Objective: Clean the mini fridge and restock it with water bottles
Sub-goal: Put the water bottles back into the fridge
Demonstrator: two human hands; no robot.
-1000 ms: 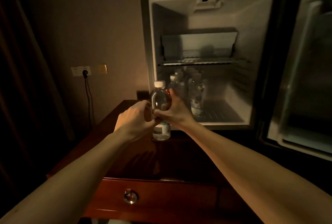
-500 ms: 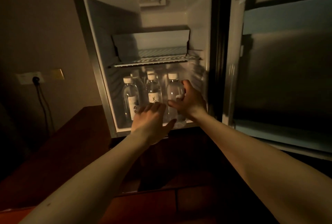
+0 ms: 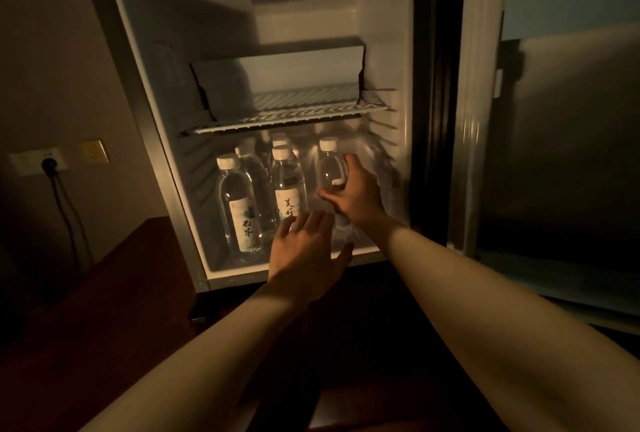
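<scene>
The mini fridge (image 3: 377,33) stands open on a dark wooden cabinet (image 3: 114,296). Several clear water bottles with white caps stand upright on its floor. My right hand (image 3: 356,196) grips the rightmost front bottle (image 3: 330,168), fingers curled round its right side and thumb under its label. My left hand (image 3: 308,248) is at the fridge's front lip with fingers spread and straight, fingertips near the base of the middle front bottle (image 3: 287,185). A third front bottle (image 3: 237,206) stands at the left. More bottles are behind, partly hidden.
A wire shelf (image 3: 291,116) with a grey tray on it spans the fridge above the bottles. The fridge door (image 3: 554,119) hangs open to the right. A wall socket with a black plug and cord (image 3: 50,164) is at the left.
A second ago both hands held one bottle above the cabinet top. Now that bottle stands in the fridge's front right; my left hand has let go and opened, and my view has moved closer.
</scene>
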